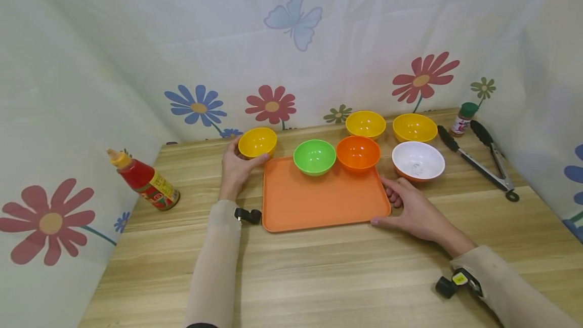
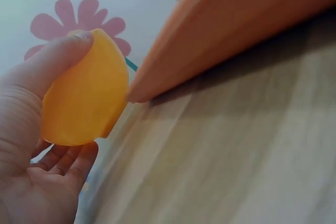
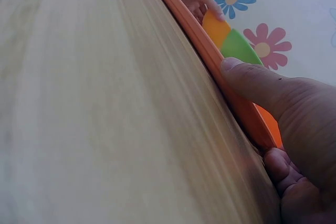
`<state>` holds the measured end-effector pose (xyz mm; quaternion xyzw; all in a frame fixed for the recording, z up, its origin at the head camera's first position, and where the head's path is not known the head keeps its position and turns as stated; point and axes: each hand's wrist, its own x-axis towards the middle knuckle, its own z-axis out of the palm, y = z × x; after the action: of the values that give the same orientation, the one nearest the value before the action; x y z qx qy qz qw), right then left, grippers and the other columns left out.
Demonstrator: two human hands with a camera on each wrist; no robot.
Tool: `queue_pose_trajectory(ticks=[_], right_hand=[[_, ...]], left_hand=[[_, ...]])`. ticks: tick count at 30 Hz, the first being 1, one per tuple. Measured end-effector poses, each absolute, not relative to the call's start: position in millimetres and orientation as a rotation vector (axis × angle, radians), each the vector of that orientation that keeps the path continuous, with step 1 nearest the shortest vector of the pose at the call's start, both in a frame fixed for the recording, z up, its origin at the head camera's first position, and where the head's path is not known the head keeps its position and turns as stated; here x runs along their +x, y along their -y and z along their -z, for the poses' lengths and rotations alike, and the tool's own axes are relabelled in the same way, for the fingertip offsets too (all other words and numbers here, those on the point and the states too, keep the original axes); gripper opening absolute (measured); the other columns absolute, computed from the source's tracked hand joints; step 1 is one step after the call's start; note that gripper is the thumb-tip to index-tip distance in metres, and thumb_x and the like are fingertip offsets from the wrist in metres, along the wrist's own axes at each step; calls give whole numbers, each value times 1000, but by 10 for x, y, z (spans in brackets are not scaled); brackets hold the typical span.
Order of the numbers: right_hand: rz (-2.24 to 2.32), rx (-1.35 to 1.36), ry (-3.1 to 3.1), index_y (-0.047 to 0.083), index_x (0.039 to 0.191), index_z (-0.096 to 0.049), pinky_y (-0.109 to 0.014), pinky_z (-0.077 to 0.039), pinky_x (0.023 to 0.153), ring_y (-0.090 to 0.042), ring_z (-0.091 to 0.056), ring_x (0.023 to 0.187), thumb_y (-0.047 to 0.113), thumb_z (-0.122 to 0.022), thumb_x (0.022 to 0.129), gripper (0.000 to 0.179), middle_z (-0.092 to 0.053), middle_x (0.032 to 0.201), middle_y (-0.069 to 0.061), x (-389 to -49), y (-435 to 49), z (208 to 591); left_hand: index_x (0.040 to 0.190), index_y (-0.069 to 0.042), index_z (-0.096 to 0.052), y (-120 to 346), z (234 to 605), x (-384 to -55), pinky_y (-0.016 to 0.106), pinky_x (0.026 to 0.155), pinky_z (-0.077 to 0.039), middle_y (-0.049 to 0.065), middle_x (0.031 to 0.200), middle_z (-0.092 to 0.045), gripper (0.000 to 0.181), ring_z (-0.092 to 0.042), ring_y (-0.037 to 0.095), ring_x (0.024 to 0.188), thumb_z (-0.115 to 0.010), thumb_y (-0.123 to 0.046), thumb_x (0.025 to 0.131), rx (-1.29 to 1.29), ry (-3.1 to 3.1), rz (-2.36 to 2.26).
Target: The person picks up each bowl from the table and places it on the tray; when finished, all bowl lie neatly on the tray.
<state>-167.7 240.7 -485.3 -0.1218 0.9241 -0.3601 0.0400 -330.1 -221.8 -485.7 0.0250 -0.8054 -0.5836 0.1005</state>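
My left hand [image 1: 235, 170] holds a yellow bowl [image 1: 257, 141] at the tray's back left corner, thumb on its near side and fingers round the far side. In the left wrist view the bowl [image 2: 86, 95] sits between thumb and fingers. My right hand [image 1: 416, 211] grips the right end of an orange tray [image 1: 319, 201]; its thumb [image 3: 252, 77] lies on the rim and the other fingers are curled by the side. A green bowl [image 1: 314, 158] and an orange bowl [image 1: 358, 154] stand side by side at the tray's back edge.
Right of the tray stands a bowl [image 1: 417, 161] with a white inside. Two yellow bowls [image 1: 366, 124] are behind, by the curtain. Black-tipped tongs [image 1: 483, 168] and a green-capped jar [image 1: 463, 119] lie far right. A red sauce bottle [image 1: 146, 181] is at the left.
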Motion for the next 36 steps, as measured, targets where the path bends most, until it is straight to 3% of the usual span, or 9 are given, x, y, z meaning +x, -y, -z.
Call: queue_pose_trajectory(ticks=[11,22,36], right_hand=[[1111,-371,-2820,3,169,-43,-32,-51,91,-23,-53,109,65,-95,81,120,-56,127,-8,-1684,-2392,4848],[1116,-382,-2830,4,170,-43,-31,-50,90,-22,-53,109,65,-95,81,120,-56,127,-8,-1682,-2394,4835],[1103,-367,-2823,2,169,-43,-31,-51,90,-23,-53,108,65,-95,81,120,-56,127,-8,-1670,-2393,4832]], left_hand=[[172,-18,-39,2197,4711,-3242,42,124,-49,7,170,-49,111,-55,29,146,-102,-35,83,37,2352,1771],[168,-23,-44,2222,4560,-3200,43,127,-47,0,166,-52,102,-51,23,150,-101,-38,84,-111,2343,1742],[166,-23,-49,2199,4401,-3079,47,126,-48,-1,163,-55,100,-54,22,147,-100,-45,83,-199,2351,1672]])
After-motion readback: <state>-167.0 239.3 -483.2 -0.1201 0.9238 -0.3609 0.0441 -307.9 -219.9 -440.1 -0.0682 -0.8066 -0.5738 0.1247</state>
